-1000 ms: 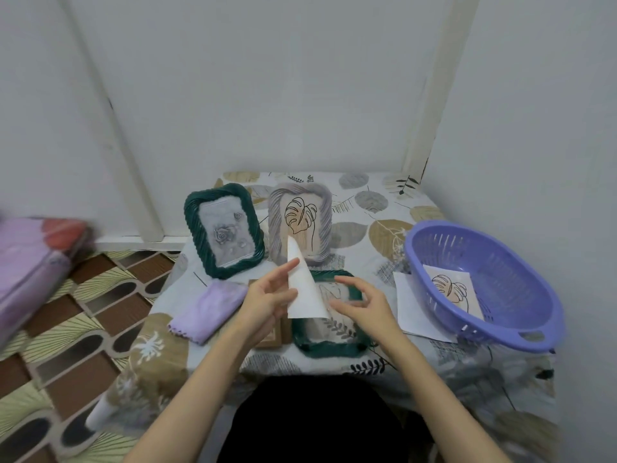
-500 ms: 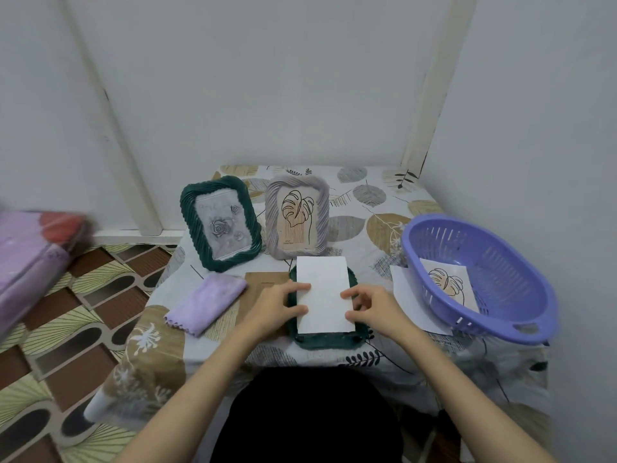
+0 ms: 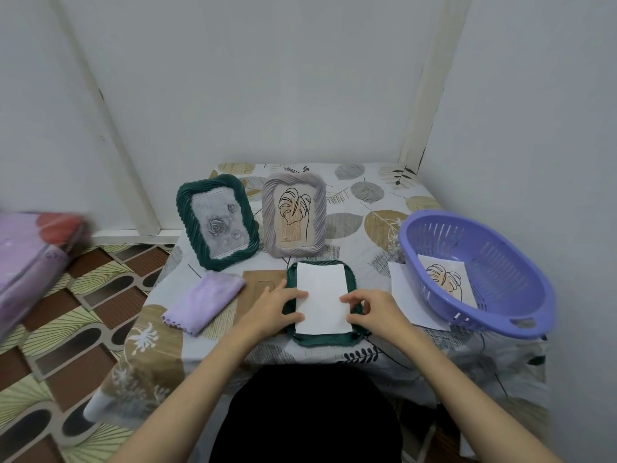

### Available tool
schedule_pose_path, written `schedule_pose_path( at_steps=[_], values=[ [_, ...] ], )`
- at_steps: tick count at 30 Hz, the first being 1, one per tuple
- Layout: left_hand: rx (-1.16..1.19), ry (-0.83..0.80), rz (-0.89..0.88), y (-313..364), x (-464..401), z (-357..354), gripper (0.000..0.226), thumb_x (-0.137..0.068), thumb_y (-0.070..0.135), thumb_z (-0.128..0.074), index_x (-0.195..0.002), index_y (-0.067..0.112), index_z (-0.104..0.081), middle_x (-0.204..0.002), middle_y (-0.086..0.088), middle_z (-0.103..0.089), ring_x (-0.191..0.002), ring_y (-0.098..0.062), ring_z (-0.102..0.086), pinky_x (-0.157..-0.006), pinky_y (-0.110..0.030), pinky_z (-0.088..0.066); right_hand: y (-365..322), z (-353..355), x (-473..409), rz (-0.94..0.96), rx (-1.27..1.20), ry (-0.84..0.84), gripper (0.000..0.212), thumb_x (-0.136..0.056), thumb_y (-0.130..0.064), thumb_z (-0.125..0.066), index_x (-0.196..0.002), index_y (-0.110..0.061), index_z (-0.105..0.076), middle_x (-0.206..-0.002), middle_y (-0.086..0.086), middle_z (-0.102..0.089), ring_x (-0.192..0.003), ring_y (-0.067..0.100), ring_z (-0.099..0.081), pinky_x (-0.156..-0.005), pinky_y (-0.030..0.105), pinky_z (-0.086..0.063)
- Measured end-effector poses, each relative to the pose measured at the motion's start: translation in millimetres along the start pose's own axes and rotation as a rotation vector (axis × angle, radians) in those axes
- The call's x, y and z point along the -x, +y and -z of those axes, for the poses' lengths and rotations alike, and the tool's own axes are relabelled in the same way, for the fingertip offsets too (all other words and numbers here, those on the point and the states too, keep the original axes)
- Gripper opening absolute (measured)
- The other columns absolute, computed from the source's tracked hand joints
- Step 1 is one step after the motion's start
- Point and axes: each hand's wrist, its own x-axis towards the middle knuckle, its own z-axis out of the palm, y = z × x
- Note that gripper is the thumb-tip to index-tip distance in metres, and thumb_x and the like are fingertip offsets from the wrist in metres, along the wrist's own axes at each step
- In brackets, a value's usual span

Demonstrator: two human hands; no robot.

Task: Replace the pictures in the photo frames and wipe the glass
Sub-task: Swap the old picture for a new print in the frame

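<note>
1. Fingers of the left hand (image 3: 272,310) lie fairly straight and slightly spread, their tips pressing the left edge of a white sheet of paper (image 3: 322,299).
2. Fingers of the right hand (image 3: 375,310) are bent, with thumb and forefinger tips resting on the sheet's right edge; whether they pinch the edge or only press it cannot be told.
3. That white sheet lies blank side up on a dark green frame (image 3: 321,339), which lies flat at the near edge of the table (image 3: 367,202), directly in front of the person.
4. A brown backing board (image 3: 257,285) lies flat just left of that frame, partly under the left hand.
5. A folded lilac cloth (image 3: 204,304) rests left of the board, near the table's left edge.
6. Two frames stand upright at the back: a dark green standing frame (image 3: 217,225) holding a grey rose picture, and beside it on the right a grey frame (image 3: 294,218) holding a line drawing of a leaf.
7. A purple plastic basket (image 3: 500,262) sits at the right, holding a leaf print (image 3: 447,282).
8. Another white sheet (image 3: 402,295) lies on the table, partly under the basket's left side.
9. A leaf-patterned cloth covers the table.
</note>
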Motion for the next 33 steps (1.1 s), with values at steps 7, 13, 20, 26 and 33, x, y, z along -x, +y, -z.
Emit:
schedule_pose_path(
  at_steps=[7, 13, 20, 26, 33],
  values=[
    [-0.073, 0.035, 0.004, -1.9, -1.7, -0.7, 0.059, -0.085, 0.038, -0.06, -0.138, 0.026, -0.039, -0.154, -0.006, -0.021, -0.145, -0.018, -0.003, -0.117, -0.043, 0.0, -0.1, 2.6, -0.4, 0.007, -0.006, 0.011, 0.043, -0.078, -0.023, -0.071, -0.12, -0.014, -0.062, -0.093, -0.007, -0.06, -0.063, -0.01, -0.038, -0.063, 0.009, -0.032],
    [-0.078, -0.022, 0.004, -4.9, 0.4, 0.5, 0.059, -0.085, 0.035, -0.062, -0.137, 0.023, -0.039, -0.151, 0.0, -0.031, -0.145, -0.018, -0.007, -0.116, -0.044, -0.002, 3.9, 3.3, -1.6, -0.022, 0.003, 0.02, 0.047, -0.076, -0.02, -0.073, -0.121, -0.016, -0.061, -0.125, -0.001, -0.061, -0.099, 0.007, -0.051, -0.09, 0.026, -0.045],
    [-0.148, -0.019, -0.017, -7.5, 0.9, 0.7, 0.068, -0.078, 0.046, -0.066, -0.138, 0.029, -0.039, -0.155, 0.004, -0.02, -0.145, -0.018, -0.002, -0.116, -0.048, -0.001, 8.9, -4.5, -3.8, -0.004, 0.06, 0.012, 0.05, -0.072, -0.026, -0.075, -0.119, -0.019, -0.062, -0.12, -0.005, -0.062, -0.11, 0.017, -0.052, -0.091, 0.029, -0.043],
    [-0.166, -0.049, -0.005, -11.0, -2.5, 2.5, 0.066, -0.078, 0.048, -0.065, -0.137, 0.033, -0.039, -0.154, 0.004, -0.021, -0.145, -0.017, -0.001, -0.115, -0.049, 0.0, 7.9, 1.6, -4.3, 0.016, 0.126, -0.03, 0.041, -0.083, -0.024, -0.066, -0.123, -0.023, -0.059, -0.109, -0.006, -0.06, -0.096, 0.009, -0.041, -0.084, 0.028, -0.042],
    [-0.13, -0.06, -0.003, -9.3, -1.4, 3.9, 0.063, -0.077, 0.049, -0.065, -0.134, 0.037, -0.041, -0.155, 0.004, -0.021, -0.145, -0.017, 0.0, -0.115, -0.049, -0.002, 15.8, 4.8, -3.8, 0.05, 0.089, -0.048, 0.041, -0.087, -0.005, -0.056, -0.124, -0.024, -0.058, -0.111, -0.003, -0.067, -0.072, -0.001, -0.036, -0.076, 0.019, -0.034]
  ],
)
